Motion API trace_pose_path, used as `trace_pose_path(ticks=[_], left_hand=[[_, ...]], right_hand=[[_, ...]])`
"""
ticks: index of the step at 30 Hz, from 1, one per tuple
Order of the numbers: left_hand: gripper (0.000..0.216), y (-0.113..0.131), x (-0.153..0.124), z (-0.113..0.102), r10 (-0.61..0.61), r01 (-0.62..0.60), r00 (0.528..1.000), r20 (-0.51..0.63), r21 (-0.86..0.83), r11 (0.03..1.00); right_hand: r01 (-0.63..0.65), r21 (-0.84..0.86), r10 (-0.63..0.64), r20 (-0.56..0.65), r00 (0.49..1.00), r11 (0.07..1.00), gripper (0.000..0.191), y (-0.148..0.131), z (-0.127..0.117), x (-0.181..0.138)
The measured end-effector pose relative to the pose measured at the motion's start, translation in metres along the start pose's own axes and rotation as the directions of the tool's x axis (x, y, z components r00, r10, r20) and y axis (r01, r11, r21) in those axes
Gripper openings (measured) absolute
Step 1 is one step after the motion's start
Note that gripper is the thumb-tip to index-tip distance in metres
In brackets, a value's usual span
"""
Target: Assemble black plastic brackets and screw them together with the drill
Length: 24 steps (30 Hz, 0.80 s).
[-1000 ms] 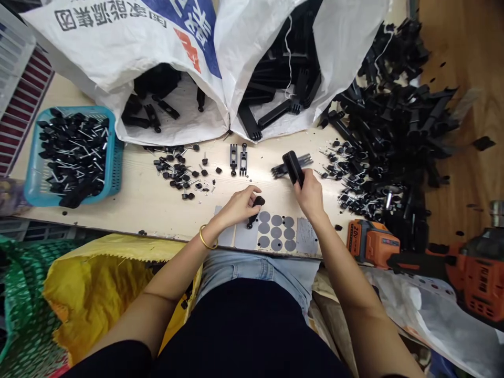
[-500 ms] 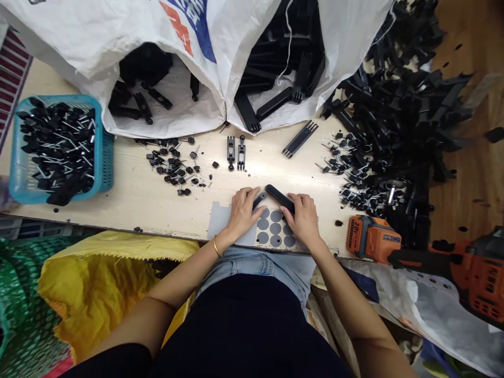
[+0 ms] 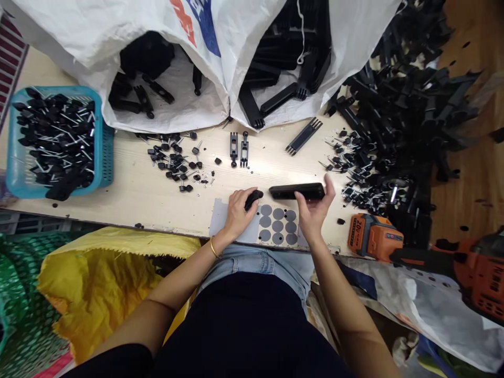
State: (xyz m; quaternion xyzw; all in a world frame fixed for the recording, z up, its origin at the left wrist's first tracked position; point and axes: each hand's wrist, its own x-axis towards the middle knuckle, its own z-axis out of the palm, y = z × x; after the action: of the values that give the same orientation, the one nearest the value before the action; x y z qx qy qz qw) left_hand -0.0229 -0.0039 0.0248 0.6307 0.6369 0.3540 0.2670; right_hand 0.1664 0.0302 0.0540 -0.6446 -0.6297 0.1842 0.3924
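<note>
My left hand [image 3: 237,214] is closed round a short black plastic piece [image 3: 254,199], much of it hidden by the fingers. In my right hand [image 3: 313,211] the right end of a long black plastic bar [image 3: 289,191] lies between thumb and fingers. The bar points left, nearly level, with its tip apart from the left hand's piece. Below both hands is a sheet of round grey pads [image 3: 277,224] at the bench edge. Beyond them, two slotted black pieces [image 3: 239,149] lie side by side, and a pronged black bar [image 3: 303,137] rests to their right.
At left stands a blue basket [image 3: 104,157] of black-headed screws, with loose screws [image 3: 181,163] beside it. White sacks [image 3: 165,123] of black parts line the back. A heap of black parts [image 3: 409,110] and an orange power tool [image 3: 374,237] occupy the right.
My right hand has moved right and its fingers have spread round the bar's end; the bar has turned from slanting to nearly level. The left hand's piece has turned in the grip.
</note>
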Motion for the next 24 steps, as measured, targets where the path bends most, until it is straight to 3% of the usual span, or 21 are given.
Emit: trace_pose_path(ticks=[5,8,11,14,16,20,24], left_hand=[[0.026,-0.002,-0.001,0.005,0.006,-0.01,0.998,0.059,0.063,0.998],[0.028,-0.002,-0.003,0.004,-0.001,0.0,1.0,0.031,0.042,0.999],[0.029,-0.001,-0.005,0.0,-0.026,0.025,0.999,0.018,0.048,0.999],[0.029,-0.001,-0.007,-0.002,-0.048,0.046,0.998,0.042,0.069,0.997],[0.03,-0.002,-0.008,-0.002,-0.045,0.041,0.998,0.051,0.078,0.996],[0.03,-0.001,-0.01,0.002,0.0,-0.005,0.999,0.054,0.087,0.996],[0.032,0.003,-0.011,0.008,0.04,-0.044,0.996,0.076,0.06,0.997]], right_hand=[[-0.076,-0.129,0.083,0.046,0.996,0.989,0.03,0.041,-0.015,-0.058],[0.048,-0.31,0.022,0.218,0.976,0.949,0.011,0.038,-0.032,-0.065],[0.257,-0.448,-0.022,0.466,0.885,0.856,0.029,0.018,-0.043,-0.058],[0.362,-0.451,-0.02,0.603,0.797,0.816,0.056,0.001,-0.04,-0.05],[0.337,-0.408,-0.014,0.619,0.785,0.848,0.056,-0.002,-0.03,-0.045],[0.154,-0.354,0.085,0.576,0.813,0.922,0.039,0.0,-0.007,-0.037],[0.078,-0.378,0.141,0.517,0.844,0.923,0.031,-0.002,0.0,-0.032]])
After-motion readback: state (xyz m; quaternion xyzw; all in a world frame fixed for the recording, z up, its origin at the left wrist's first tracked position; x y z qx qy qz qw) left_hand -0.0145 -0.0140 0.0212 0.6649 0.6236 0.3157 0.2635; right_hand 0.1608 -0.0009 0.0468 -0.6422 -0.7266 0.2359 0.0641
